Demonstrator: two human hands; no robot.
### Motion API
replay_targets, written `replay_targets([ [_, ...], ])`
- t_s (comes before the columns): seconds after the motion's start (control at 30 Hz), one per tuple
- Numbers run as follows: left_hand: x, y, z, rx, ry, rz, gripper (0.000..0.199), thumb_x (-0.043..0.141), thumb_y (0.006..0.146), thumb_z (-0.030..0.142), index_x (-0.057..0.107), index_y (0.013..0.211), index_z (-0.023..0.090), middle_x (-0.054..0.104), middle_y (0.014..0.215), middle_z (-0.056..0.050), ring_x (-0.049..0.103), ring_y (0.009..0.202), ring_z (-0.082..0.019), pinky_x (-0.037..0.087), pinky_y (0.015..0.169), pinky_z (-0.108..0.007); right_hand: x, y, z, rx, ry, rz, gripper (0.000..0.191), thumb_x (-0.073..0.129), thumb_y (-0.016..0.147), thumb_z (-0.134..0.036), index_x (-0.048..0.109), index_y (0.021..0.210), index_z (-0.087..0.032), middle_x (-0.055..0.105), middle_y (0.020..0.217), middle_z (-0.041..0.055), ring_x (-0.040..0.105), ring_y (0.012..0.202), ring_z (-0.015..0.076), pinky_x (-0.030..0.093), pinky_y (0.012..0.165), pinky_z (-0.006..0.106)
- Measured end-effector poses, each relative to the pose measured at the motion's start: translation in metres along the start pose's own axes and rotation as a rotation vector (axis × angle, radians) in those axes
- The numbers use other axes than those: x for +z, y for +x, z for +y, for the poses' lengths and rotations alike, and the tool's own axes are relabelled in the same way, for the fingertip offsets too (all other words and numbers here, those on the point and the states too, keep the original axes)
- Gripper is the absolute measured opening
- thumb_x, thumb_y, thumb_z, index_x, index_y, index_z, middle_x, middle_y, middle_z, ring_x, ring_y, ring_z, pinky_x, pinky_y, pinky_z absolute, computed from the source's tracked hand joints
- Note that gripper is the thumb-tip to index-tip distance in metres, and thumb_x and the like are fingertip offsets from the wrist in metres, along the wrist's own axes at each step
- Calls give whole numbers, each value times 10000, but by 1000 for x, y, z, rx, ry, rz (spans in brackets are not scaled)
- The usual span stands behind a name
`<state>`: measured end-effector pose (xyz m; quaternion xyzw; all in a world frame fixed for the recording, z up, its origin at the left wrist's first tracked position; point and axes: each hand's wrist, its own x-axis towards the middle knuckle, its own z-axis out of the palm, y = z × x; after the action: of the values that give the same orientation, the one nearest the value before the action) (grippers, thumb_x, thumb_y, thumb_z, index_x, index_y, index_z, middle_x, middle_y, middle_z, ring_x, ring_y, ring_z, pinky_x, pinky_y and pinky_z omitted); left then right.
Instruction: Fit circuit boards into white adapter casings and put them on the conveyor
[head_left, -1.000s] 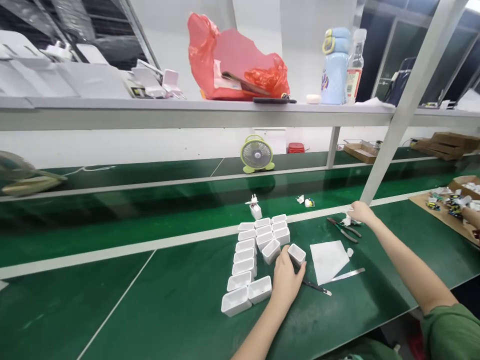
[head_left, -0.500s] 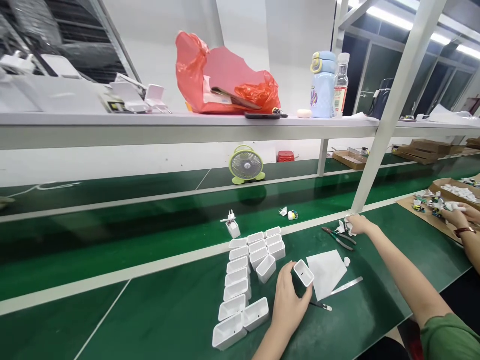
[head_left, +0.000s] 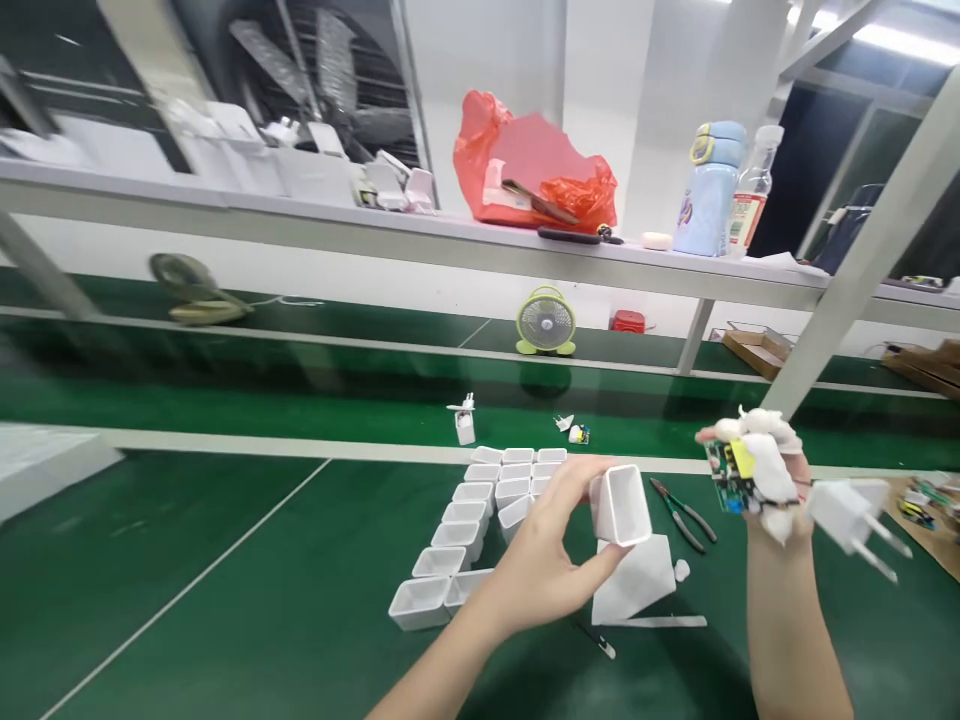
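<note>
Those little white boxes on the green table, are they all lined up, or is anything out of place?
Mostly neat: the white shells sit in rows, open side up. Odd ones out: a lone shell with a plug piece stands apart behind them, and small loose parts lie scattered beside it. The left hand holds one shell tilted.

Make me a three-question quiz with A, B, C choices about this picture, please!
1. Where is the fan?
A. under the shelf, past the belt
B. on the shelf
C. in a hand

2. What colour is the bag on the shelf?
A. blue
B. red
C. yellow

3. What is the left hand doing?
A. lying flat
B. holding pliers
C. holding a shell up

Answers:
1. A, it stands on the far green strip below the shelf.
2. B, the plastic is plainly red.
3. C, its fingers grip a white shell above the table, while the right hand holds a board and plug.
</note>
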<state>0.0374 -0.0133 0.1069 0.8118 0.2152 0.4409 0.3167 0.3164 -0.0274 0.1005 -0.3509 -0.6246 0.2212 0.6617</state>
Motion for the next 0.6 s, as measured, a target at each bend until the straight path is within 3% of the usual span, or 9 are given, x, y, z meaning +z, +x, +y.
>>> replay_targets([
  [0.03, 0, 5, 7, 14, -9, 12, 527, 622, 838, 190, 430, 1322, 270, 534, 1308, -105, 568, 1170, -243, 524, 945, -387, 11, -6, 0, -63, 112, 72, 625, 613, 708, -753, 543, 1226, -409, 686, 1132, -5, 649, 1084, 267, 559, 914, 471],
  [0.1, 2, 10, 14, 29, -5, 34, 566, 627, 834, 177, 417, 1350, 279, 529, 1327, -97, 545, 1208, -244, 516, 968, -382, 28, -17, -1, -50, 236, 107, 505, 685, 770, -593, 561, 1221, -401, 695, 1127, -10, 656, 1086, 246, 566, 924, 447],
  [0.17, 5, 12, 14, 49, 24, 46, 606, 620, 831, 147, 407, 1378, 299, 512, 1358, -81, 502, 1263, -240, 499, 1000, -371, 40, -25, -2, -26, 253, 108, 517, 744, 754, -519, 581, 1226, -385, 706, 1131, 6, 680, 1053, 259, 583, 904, 442],
  [0.23, 8, 14, 13, 104, 56, 34, 639, 601, 830, 110, 397, 1401, 310, 511, 1366, -65, 476, 1285, -224, 479, 1029, -351, 47, -28, -7, -56, 238, 96, 609, 782, 690, -555, 595, 1240, -372, 721, 1125, 33, 702, 1008, 293, 591, 885, 461],
  [0.3, 8, 15, 13, 180, 81, 20, 663, 579, 830, 83, 381, 1422, 308, 520, 1353, -60, 478, 1274, -202, 466, 1044, -325, 53, -27, -16, -80, 230, 55, 673, 791, 655, -582, 601, 1259, -356, 731, 1115, 64, 711, 983, 323, 587, 888, 487],
  [0.37, 7, 16, 15, 231, 103, 13, 682, 570, 827, 70, 367, 1436, 301, 524, 1338, -61, 491, 1254, -187, 468, 1039, -297, 58, -25, -29, -65, 209, -1, 659, 828, 650, -502, 616, 1253, -342, 733, 1115, 86, 714, 972, 336, 578, 901, 498],
  [0.47, 4, 16, 17, 231, 143, 16, 682, 560, 824, 51, 365, 1438, 277, 521, 1336, -71, 505, 1246, -181, 475, 1029, -278, 62, -22, -42, -78, 159, -29, 643, 881, 617, -359, 645, 1214, -330, 733, 1116, 95, 716, 968, 338, 573, 912, 502],
  [0.6, 2, 13, 15, 225, 161, 35, 655, 572, 814, 49, 367, 1409, 231, 552, 1331, -80, 506, 1261, -188, 452, 1065, -297, 59, -26, -40, -107, 109, -31, 711, 886, 614, -350, 607, 1268, -339, 719, 1150, 97, 709, 981, 353, 602, 859, 513],
])
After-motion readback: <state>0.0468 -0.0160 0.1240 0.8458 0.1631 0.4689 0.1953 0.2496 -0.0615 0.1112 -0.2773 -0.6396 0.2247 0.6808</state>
